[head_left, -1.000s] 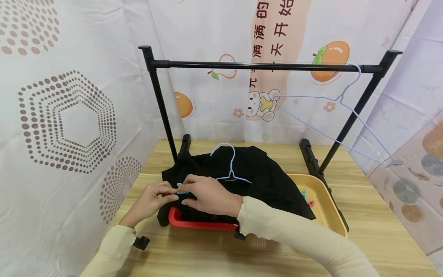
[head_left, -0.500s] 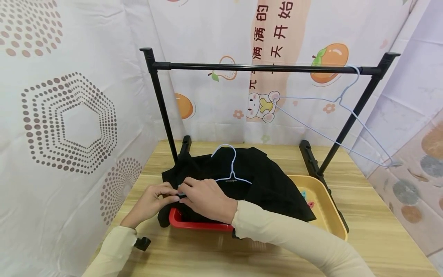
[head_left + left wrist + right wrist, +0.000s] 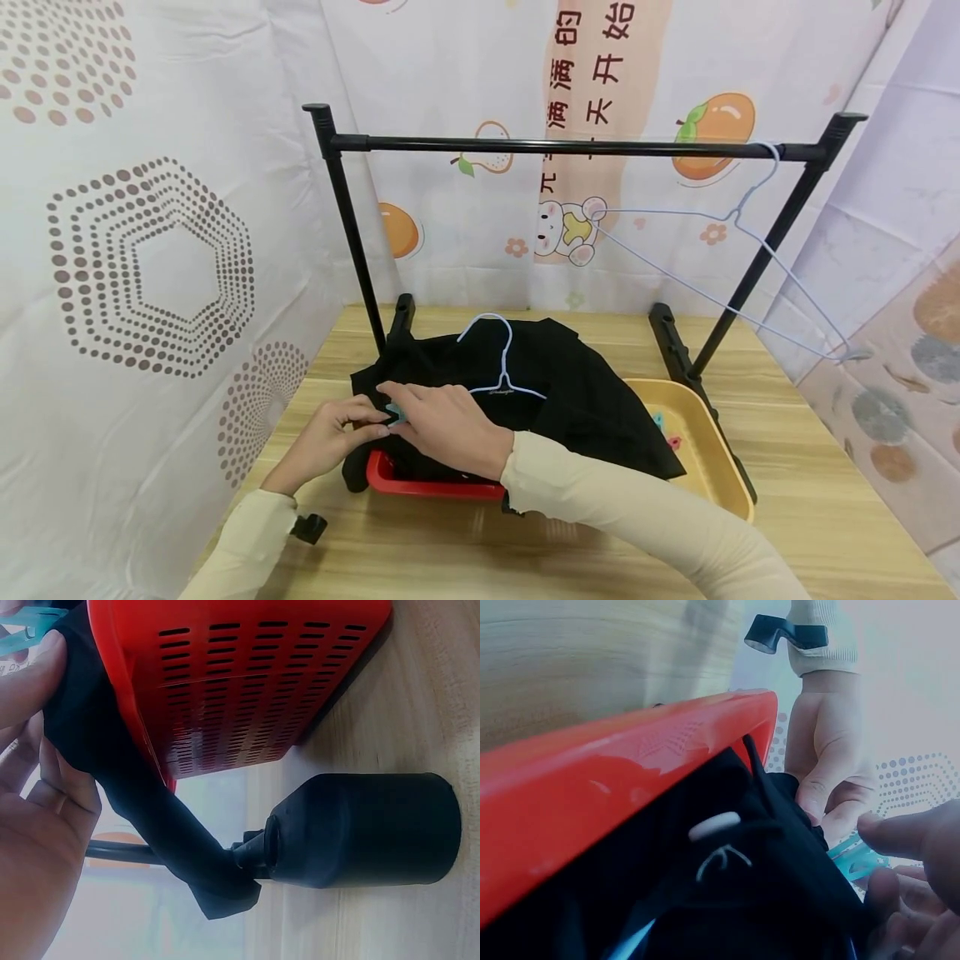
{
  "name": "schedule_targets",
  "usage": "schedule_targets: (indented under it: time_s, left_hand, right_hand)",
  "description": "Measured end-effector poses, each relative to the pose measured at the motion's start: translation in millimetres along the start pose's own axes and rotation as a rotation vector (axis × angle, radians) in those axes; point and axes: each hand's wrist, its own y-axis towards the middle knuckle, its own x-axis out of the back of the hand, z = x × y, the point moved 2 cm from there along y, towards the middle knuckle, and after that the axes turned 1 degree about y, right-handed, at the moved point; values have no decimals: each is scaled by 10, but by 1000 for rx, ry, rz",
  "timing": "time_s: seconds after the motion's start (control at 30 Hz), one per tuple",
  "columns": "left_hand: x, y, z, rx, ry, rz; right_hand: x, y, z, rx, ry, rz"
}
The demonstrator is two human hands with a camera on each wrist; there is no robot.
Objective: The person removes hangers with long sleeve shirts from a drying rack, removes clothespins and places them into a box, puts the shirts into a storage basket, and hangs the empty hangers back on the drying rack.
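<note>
While the left hand [image 3: 327, 435] is pinching the black garment [image 3: 600, 408] at lower centre, the right hand [image 3: 453, 431] is holding a teal clip [image 3: 861, 861] there; a hanger [image 3: 505, 354] is apparently sitting inside, clipping is looking unfinished, the garment isn't hanging yet.

The person is wearing a pale cream top with long sleeves. The left sleeve [image 3: 243, 546] is ending at the wrist in a slightly wavy edge, and from the right wrist view its cuff [image 3: 835, 660] is showing fine ribbing. A small black fitting [image 3: 307, 527] is jutting from that cuff, looking bent and smooth up close. The right sleeve [image 3: 637, 500] is matching in colour, creasing softly along its length. The left hand [image 3: 330, 433] and right hand [image 3: 453, 429] are emerging bare.
</note>
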Motion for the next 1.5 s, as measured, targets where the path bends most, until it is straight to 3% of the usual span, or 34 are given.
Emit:
schedule_targets:
  time_s: [0.53,1.0,1.17,1.33,1.5]
  left_hand:
    - [-32,10,37,14,10,-9]
    - [-22,8,19,26,-10,-3]
    - [-22,14,27,30,-14,6]
    - [-19,14,51,32,-15,18]
    - [-16,12,53,26,-1,14]
  right_hand:
    - [-49,-13,-23,63,-33,-57]
    - [-43,-23,-77,58,194,-199]
    - [-9,-24,-69,26,255,-202]
    - [29,-23,-66,-56,314,-163]
    - [37,-34,-75,-114,323,-133]
